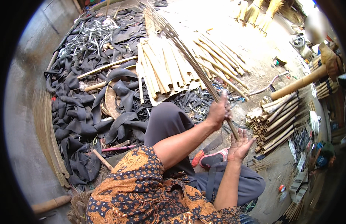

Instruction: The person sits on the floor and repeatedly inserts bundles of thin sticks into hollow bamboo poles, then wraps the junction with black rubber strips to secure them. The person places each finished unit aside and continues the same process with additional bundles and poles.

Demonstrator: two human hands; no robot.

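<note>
My left hand (219, 111) is closed around a long bundle of thin brown sticks (191, 58), like broom ribs, near its lower end. The bundle slants up and away to the far left, its thin tips spreading at the top. My right hand (240, 146) is open, palm up and fingers spread, with the butt end of the bundle at its palm. Below my hands, a knife with an orange-red handle (197, 158) lies beside my shoe (214, 158), its broad dark blade pointing toward the upper right.
Cut bamboo tubes (158, 71) lie in rows ahead, and more bamboo tubes (277, 125) are stacked at right. Black rubber strips (77, 112) heap up on the left. Long thin sticks (46, 134) lean by the left wall. A thick bamboo pole (298, 83) juts in from the right.
</note>
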